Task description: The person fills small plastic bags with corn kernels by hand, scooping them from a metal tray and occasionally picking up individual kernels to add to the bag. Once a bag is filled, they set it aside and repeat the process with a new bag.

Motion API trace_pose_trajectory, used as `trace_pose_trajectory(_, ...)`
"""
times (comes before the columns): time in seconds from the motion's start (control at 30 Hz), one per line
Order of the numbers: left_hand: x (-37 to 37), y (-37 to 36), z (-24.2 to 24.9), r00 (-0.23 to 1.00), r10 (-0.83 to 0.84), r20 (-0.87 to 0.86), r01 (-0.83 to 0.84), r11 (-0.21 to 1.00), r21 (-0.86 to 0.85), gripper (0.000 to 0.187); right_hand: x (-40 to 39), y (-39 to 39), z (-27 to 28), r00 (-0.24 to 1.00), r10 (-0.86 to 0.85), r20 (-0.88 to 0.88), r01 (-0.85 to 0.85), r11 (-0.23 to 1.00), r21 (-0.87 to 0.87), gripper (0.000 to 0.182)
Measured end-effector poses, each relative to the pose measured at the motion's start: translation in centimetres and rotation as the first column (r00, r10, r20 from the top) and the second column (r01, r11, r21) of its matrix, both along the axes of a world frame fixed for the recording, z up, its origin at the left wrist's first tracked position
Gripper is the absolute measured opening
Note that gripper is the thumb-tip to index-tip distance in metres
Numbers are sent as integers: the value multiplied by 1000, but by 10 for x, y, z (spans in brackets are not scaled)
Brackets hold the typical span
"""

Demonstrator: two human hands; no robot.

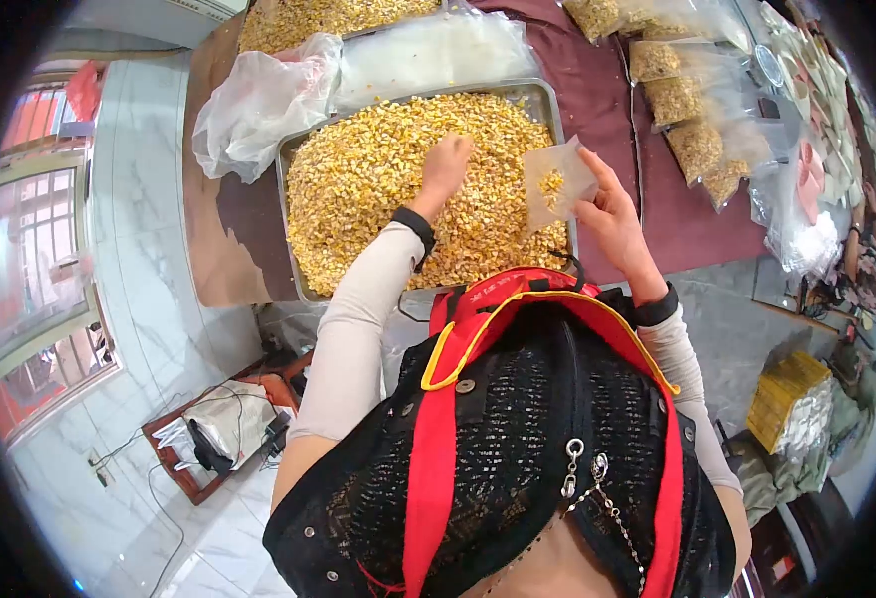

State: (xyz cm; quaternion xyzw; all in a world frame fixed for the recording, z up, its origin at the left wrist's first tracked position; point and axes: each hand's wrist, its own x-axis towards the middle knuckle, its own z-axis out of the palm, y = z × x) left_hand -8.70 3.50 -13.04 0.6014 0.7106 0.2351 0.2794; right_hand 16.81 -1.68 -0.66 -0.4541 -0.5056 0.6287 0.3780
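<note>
A metal tray (560,110) on the table holds a wide heap of small yellow and brown corn-like pieces (358,189). Over the middle of the heap is my left hand (446,167), its fingers curled closed; whatever they hold is hidden. My right hand (612,214) pinches a small clear plastic bag (541,211) between thumb and fingers at the tray's right edge. A few yellow pieces lie inside that bag.
Crumpled clear plastic (268,110) and a stack of flat bags (428,55) lie behind the tray. Another heap of pieces (308,25) is farther back. Several filled bags (675,100) rest on the dark red tablecloth (697,224) at right, near a pile of plastic (807,239).
</note>
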Motion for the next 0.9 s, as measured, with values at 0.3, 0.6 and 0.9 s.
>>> trace_pose_trajectory(0.3,-29,-4,31,-613,393,685,26,877,-480,19,-1,-3,-1,999,11,45,-12,1000,15,60)
trace_pose_trajectory(0.6,1,4,75,-646,307,700,61,934,-353,24,-1,-8,1,995,7,102,-13,998,62,61)
trace_pose_trajectory(0.9,49,6,135,-616,309,724,138,948,-287,19,-1,-11,-4,996,-12,86,5,997,79,62)
